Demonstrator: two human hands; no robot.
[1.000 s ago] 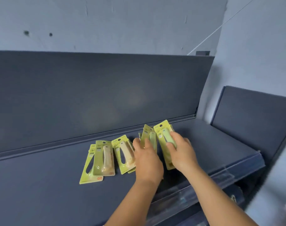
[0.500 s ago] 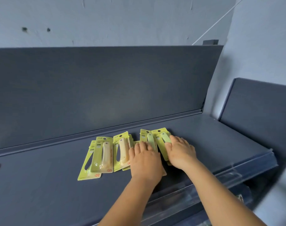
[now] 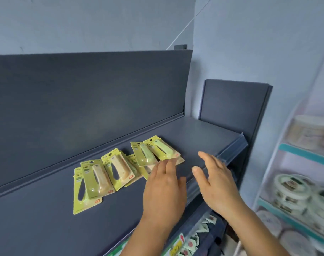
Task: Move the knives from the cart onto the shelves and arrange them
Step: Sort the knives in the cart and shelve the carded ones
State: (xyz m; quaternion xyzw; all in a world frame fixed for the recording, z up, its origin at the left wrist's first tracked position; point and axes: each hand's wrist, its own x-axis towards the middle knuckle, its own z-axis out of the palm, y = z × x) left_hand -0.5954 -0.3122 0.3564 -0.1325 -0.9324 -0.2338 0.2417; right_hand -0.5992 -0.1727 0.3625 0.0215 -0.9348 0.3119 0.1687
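A dark grey shelf [image 3: 46,209] with a tall back panel [image 3: 83,108] is seen from above and occupies most of the view. A second, lighter shelving unit [image 3: 296,182] stocked with round tins [image 3: 290,187] is located to the right of the right hand. A lower tier holding small packets [image 3: 192,242] is partly visible below both wrists.

A row of carded knives [image 3: 120,169] in yellow-green blister packs is laid flat on the shelf, ahead and to the left of both hands. The packs overlap one another. Two green-handled packs [image 3: 153,151] are positioned just beyond the left fingertips; the cream-handled packs [image 3: 100,179] are positioned further left.

The left hand [image 3: 165,191] is held palm down with fingers extended. Its fingertips [image 3: 168,163] are placed at the near edge of the green-handled packs; whether contact is made cannot be told with certainty. Nothing is gripped.

The right hand [image 3: 214,182] is held above the front edge of the shelf, clear of the packs. Its grip is fully open, with fingers spread and straight, and nothing is held.
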